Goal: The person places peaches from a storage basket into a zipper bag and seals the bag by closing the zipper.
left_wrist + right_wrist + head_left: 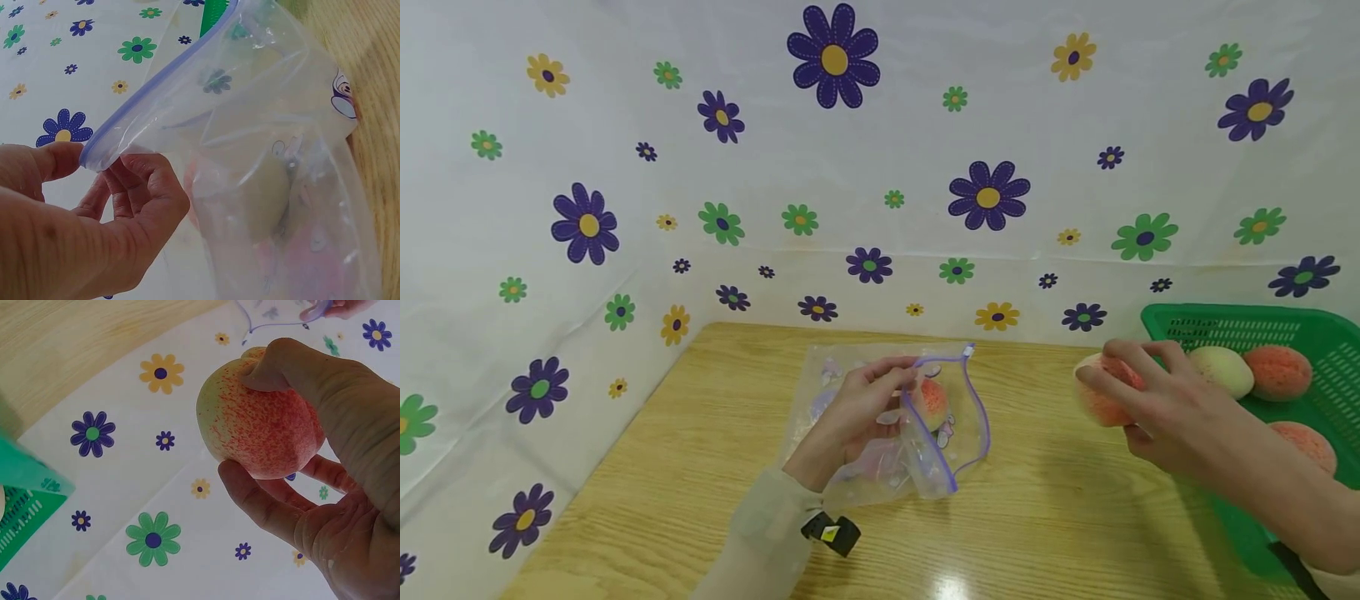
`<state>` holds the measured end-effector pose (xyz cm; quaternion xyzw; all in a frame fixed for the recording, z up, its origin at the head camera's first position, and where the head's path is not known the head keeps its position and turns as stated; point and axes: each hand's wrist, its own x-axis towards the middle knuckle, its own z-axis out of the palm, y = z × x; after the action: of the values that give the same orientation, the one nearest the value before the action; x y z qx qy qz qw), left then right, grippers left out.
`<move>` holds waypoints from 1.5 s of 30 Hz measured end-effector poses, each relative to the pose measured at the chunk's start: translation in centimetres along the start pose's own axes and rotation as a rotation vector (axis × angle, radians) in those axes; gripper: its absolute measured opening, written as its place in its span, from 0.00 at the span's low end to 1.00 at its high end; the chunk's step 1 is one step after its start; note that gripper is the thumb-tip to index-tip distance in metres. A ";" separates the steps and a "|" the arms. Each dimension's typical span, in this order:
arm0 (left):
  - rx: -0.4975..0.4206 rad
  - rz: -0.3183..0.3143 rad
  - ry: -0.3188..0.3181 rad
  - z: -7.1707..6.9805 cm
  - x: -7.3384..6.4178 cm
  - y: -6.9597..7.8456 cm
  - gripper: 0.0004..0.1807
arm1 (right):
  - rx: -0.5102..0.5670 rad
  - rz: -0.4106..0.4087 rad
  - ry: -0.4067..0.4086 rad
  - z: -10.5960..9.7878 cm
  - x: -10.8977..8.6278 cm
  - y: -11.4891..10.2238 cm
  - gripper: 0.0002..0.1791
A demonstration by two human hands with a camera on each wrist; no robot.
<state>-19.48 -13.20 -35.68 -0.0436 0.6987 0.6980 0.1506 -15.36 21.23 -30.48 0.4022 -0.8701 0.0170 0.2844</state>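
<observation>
My left hand [865, 408] pinches the purple-edged rim of a clear zip bag [880, 467], its mouth standing open toward the right. Inside the bag shows a peach [934, 403]; the left wrist view also has a pale round shape [259, 194] behind the plastic. My right hand [1187, 408] grips another peach [262, 419], red-speckled and pale yellow, between thumb and fingers. That peach is held above the table, right of the bag and close to the basket's left side.
A green perforated basket [1232, 315] stands at the right, holding a pale fruit [1222, 372] and reddish peaches [1279, 372]. Behind the wooden table [655, 467] hangs a white flower-printed sheet [880, 142]. A black strap [831, 533] is on the left wrist.
</observation>
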 end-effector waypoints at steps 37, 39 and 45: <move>-0.007 -0.020 0.008 -0.4 -0.3 -0.2 0.19 | 0.225 0.069 -0.118 4.7 3.3 -4.8 0.44; -0.007 -0.020 0.004 -0.3 -0.3 -0.2 0.19 | 0.245 0.070 -0.122 5.0 3.6 -4.9 0.44; -0.004 -0.016 0.001 -0.3 -0.3 -0.2 0.19 | 0.354 0.118 -0.153 6.1 4.4 -5.3 0.42</move>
<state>-19.17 -13.51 -35.78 -0.0498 0.6970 0.6982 0.1555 -16.78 13.04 -34.42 0.3944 -0.8947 0.1557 0.1407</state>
